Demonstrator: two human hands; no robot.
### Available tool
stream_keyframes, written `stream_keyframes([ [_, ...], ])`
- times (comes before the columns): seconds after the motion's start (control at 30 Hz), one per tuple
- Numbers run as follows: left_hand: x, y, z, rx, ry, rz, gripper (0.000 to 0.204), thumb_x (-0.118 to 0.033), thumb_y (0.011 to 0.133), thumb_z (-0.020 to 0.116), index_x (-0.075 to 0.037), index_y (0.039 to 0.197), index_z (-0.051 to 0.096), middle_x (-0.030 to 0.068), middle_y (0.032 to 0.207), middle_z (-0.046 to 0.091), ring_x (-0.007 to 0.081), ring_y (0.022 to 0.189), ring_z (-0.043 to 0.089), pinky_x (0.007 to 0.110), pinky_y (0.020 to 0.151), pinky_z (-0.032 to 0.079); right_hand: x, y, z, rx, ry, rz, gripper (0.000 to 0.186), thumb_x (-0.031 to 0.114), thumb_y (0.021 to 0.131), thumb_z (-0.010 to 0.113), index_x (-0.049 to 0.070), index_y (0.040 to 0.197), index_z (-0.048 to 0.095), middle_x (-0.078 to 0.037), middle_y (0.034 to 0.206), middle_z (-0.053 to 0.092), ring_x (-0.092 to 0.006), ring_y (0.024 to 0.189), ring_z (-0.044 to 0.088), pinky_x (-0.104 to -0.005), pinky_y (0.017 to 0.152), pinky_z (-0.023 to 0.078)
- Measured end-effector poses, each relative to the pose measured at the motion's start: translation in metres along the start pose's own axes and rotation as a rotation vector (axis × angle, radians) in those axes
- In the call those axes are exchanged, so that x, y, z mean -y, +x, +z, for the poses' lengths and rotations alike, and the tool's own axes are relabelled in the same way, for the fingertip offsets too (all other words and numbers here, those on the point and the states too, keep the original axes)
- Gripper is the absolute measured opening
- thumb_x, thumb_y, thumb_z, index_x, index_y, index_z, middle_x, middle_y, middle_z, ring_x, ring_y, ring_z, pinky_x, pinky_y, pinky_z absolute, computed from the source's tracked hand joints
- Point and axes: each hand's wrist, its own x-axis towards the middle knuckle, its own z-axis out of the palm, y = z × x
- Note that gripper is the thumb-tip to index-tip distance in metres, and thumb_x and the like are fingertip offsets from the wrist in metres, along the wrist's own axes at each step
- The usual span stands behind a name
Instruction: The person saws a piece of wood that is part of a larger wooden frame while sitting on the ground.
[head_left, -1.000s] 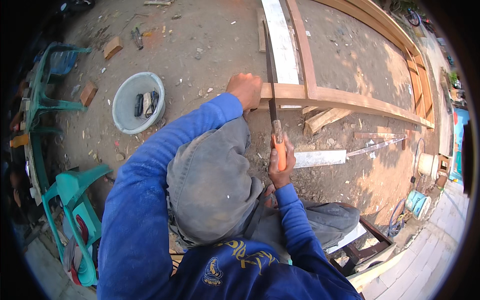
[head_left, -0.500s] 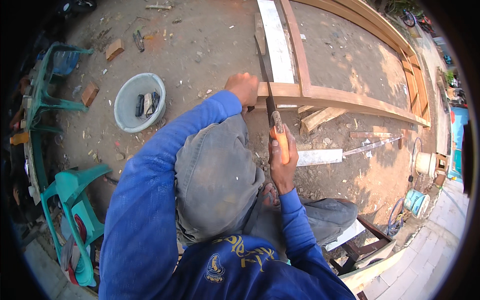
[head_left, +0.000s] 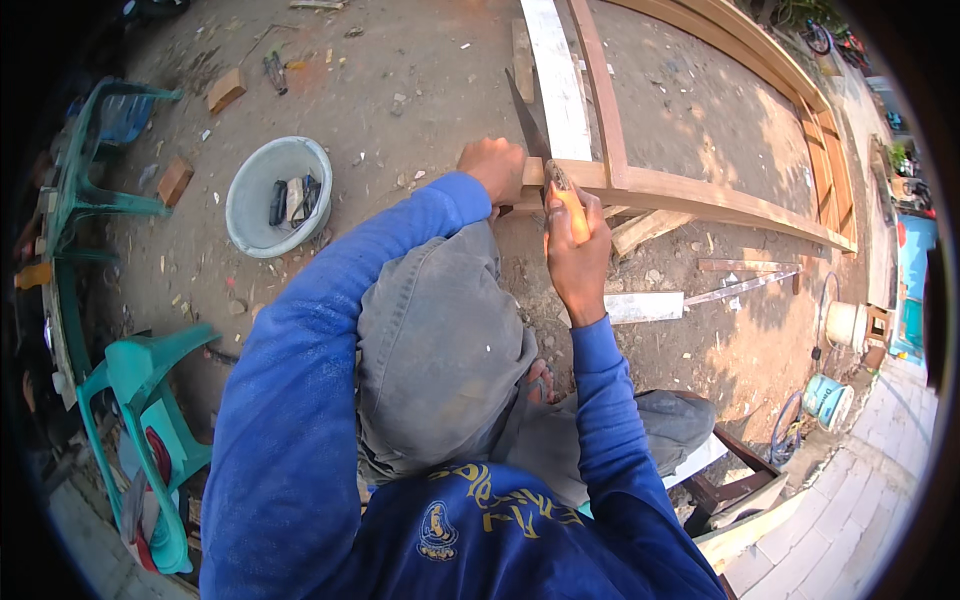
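Saw handle (head_left: pixel 575 217) partly covered, wooden frame (head_left: pixel 720 198) cropped

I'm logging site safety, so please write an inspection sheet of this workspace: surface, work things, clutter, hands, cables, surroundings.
Surface: dirt ground, strewn with stones and chips.
Work things: handsaw with orange handle, blade across the near beam of a wooden frame.
Clutter: grey basin holding tools; wooden blocks and a whitish board on the ground.
Hands: left hand on the beam's end, close to the blade; right hand grips the saw handle.
Cables: dark loop beside a bucket, cable or hose unclear.
Surroundings: green plastic chairs left; pale paving right.
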Motion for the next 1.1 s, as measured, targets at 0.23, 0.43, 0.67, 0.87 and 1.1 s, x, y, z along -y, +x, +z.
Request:
stream_keyframes([
  [0.23,0.022,-0.012,0.005,-0.001,0.002,-0.058,0.036,-0.021,0.069,0.079,-0.005,0.102,0.075,0.0211,0.106,0.074,0.0381,0.102,0.073,0.047,0.085,0.060,0.059,-0.151,-0.074,0.116,-0.068,0.195,0.041,0.016,0.102,0.058,-0.004,0.138,0.052,-0.017,0.110,0.069,-0.0190,0.099,0.068,-0.0342,0.089,0.055],
  [0.43,0.029,-0.015,0.007,-0.078,0.025,-0.081,0.035,-0.020,0.072,0.078,-0.006,0.104,0.076,0.0201,0.104,0.075,0.0378,0.100,0.074,0.047,0.085,0.060,0.044,-0.147,-0.057,0.105,-0.015,0.093,0.044,0.024,0.102,0.060,-0.005,0.135,0.055,-0.015,0.113,0.066,-0.0185,0.100,0.063,-0.0347,0.091,0.050],
  [0.67,0.003,-0.003,0.002,0.017,0.015,-0.054,0.035,-0.022,0.073,0.078,-0.005,0.104,0.074,0.0205,0.108,0.075,0.0374,0.102,0.074,0.046,0.085,0.060,-0.029,-0.040,0.001,-0.037,0.056,0.015,0.036,0.015,0.101,0.061,-0.001,0.132,0.056,-0.014,0.101,0.068,-0.0188,0.087,0.063,-0.0352,0.081,0.052],
  [0.87,0.019,-0.017,-0.002,0.031,0.023,-0.097,0.038,-0.025,0.071,0.079,-0.005,0.104,0.074,0.0199,0.105,0.075,0.0377,0.101,0.074,0.046,0.084,0.061,0.010,-0.191,-0.075,0.074,-0.035,0.082,0.047,0.024,0.101,0.058,-0.007,0.137,0.054,-0.014,0.116,0.066,-0.0192,0.102,0.064,-0.0346,0.089,0.052],
  [1.1,-0.003,0.003,0.001,0.030,0.044,-0.055,0.040,-0.024,0.072,0.079,-0.006,0.107,0.073,0.0194,0.103,0.075,0.0384,0.098,0.074,0.046,0.084,0.060,-0.065,-0.052,0.010,-0.094,0.003,-0.159,0.045,0.013,0.097,0.063,-0.003,0.139,0.055,-0.019,0.117,0.070,-0.0236,0.101,0.069,-0.0347,0.090,0.053],
])
